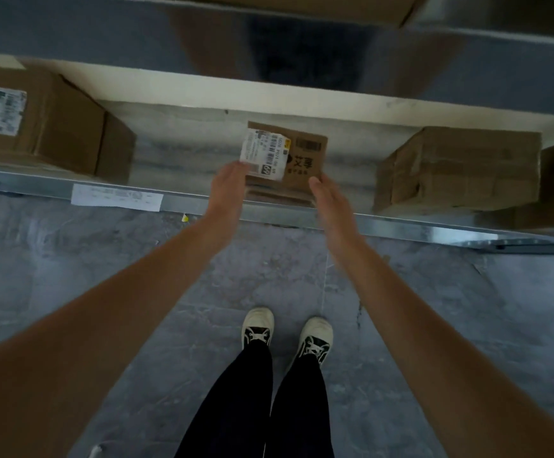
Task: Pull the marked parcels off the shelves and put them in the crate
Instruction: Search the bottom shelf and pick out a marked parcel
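A small brown cardboard parcel [297, 153] with a white shipping label and black printed characters sits on the lowest shelf [183, 153], near its front edge. My left hand [227, 185] presses against the parcel's left side by the label. At the front right corner, my right hand [330, 196] touches the parcel with its fingers extended. Both hands flank the parcel from either side. No crate is in view.
A larger cardboard box [54, 123] with a label stands on the shelf at left, and a crumpled box [457, 166] stands at right. The shelf has a metal front rail [401, 224] with a paper tag [116, 196]. My feet stand on the grey floor below.
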